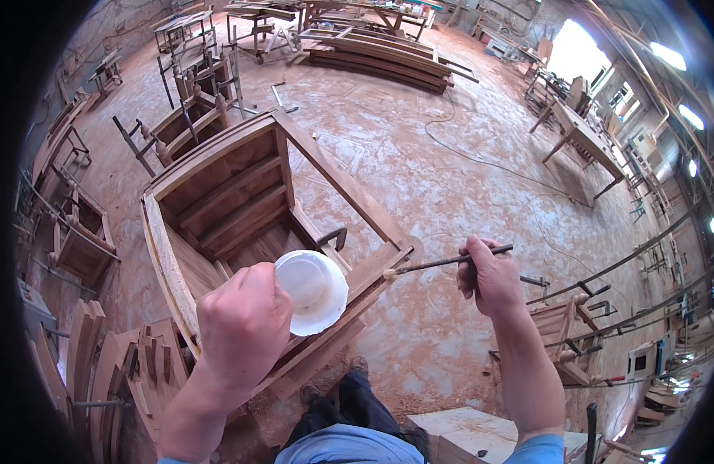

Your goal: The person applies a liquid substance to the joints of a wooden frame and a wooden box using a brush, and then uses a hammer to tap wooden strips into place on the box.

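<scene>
My left hand (pixel 241 325) is closed round the side of a white plastic pot (pixel 310 292), whose inside shows a pale, translucent residue. My right hand (pixel 488 274) grips a thin dark-handled brush (pixel 442 263); its small pale tip is at the right corner of a wooden cabinet frame (pixel 357 203), on or just over the rail. The open frame stands before me, with slatted panels inside and a dark metal clamp (pixel 335 236) on an inner rail, just behind the pot.
Clamped chair-like frames (pixel 190 124) stand behind, more assemblies (pixel 82 232) at left and right (pixel 558 332). Curved wooden pieces (pixel 82 356) lean lower left. Stacked boards (pixel 372 66) and a table (pixel 581 147) are farther back. A cable (pixel 480 155) crosses the floor; a pale board (pixel 473 433) lies beside me.
</scene>
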Available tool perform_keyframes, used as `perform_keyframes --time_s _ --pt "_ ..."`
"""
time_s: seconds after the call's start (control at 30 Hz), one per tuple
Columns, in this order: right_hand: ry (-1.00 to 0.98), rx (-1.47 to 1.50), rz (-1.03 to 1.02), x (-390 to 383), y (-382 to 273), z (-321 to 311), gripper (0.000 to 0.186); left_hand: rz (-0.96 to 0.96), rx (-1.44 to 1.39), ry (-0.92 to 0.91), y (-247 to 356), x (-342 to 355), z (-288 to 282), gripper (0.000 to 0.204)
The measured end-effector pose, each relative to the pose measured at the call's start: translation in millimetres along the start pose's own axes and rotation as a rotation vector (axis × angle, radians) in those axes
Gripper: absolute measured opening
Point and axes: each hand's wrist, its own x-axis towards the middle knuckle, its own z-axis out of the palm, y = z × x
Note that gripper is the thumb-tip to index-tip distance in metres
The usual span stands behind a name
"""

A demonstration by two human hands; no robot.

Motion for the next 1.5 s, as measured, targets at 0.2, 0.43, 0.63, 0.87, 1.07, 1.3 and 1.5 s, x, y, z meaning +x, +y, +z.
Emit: perform_keyframes --time_s 0.2,0.43,0.63,0.87,1.07,1.3,1.5 --pt "0.105 -0.438 -0.232 -2 -27 22 0.025 -0.021 0.011 0.027 -10 -10 -17 0.017" --pt "-0.440 -0.603 -0.252 -59 -21 91 0.024 -0.086 -0.014 0.055 -24 -23 -44 0.013" --pt "-0.081 -0.542 -0.025 11 -49 47 0.028 -0.257 -0.044 0.081 -19 -17 -46 0.007" --pt "-0.434 -0.263 -0.039 105 -83 -27 0.023 -0.385 0.149 0.067 18 30 -9 0.007" --pt "-0.906 0.090 -0.164 178 -121 -32 0.014 -0.585 0.217 0.124 66 97 58 0.005" --pt "-1.230 -0.235 -0.645 225 -152 33 0.006 -0.500 0.262 0.219 70 157 107 0.006" --pt "-1.220 -0.421 -0.955 271 -150 81 0.010 -0.461 0.457 0.164 63 189 140 0.011"
